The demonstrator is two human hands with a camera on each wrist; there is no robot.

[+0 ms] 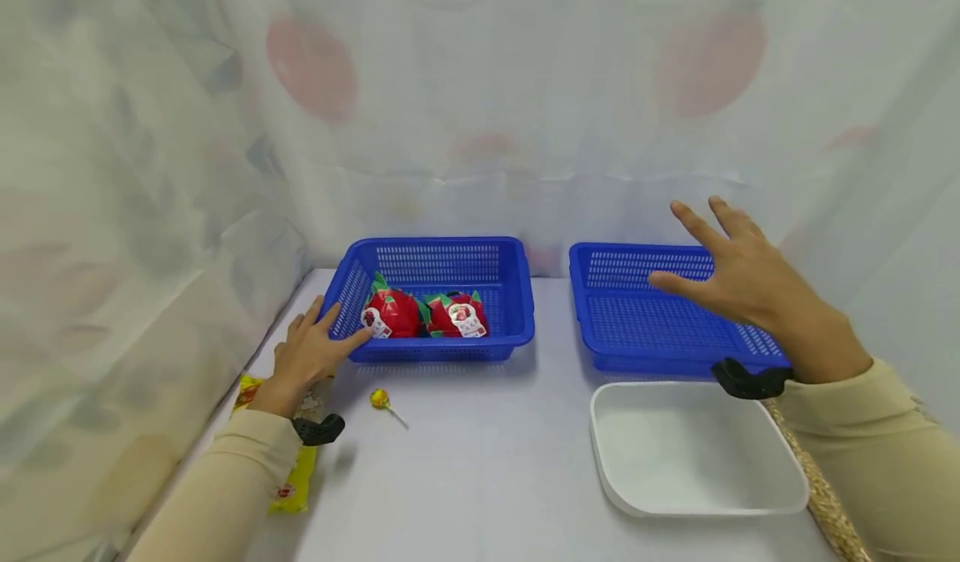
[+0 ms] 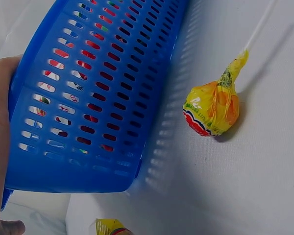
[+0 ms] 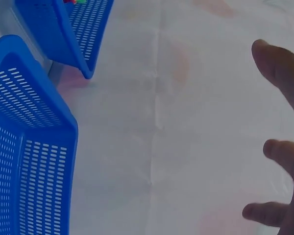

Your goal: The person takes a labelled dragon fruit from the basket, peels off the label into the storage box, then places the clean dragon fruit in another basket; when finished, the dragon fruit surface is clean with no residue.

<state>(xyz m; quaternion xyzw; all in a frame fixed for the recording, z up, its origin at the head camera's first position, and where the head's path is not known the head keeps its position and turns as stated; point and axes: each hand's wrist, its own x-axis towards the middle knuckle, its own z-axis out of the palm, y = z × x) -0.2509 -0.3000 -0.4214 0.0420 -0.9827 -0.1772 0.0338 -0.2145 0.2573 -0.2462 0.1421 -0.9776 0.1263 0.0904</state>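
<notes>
My left hand (image 1: 307, 353) is at the near left corner of a blue plastic basket (image 1: 517, 295), its fingers spread and its thumb by the rim. Whether it touches the rim I cannot tell. Two red bundles with green tips and white labels, a left one (image 1: 397, 313) and a right one (image 1: 467, 316), lie in that basket. A yellow-wrapped lollipop (image 2: 213, 108) rests on the table in front of it. Raised over a second blue basket (image 1: 637, 316), my right hand (image 1: 757, 283) has its fingers spread and holds nothing.
A white tub (image 1: 697, 445) stands before the right basket, with a tan, rough-textured thing (image 1: 821, 483) beside it. Yellow packaging (image 1: 296, 483) lies partly under my left forearm. Patterned white curtains (image 1: 480, 87) enclose the white table (image 1: 465, 462) at the back and sides.
</notes>
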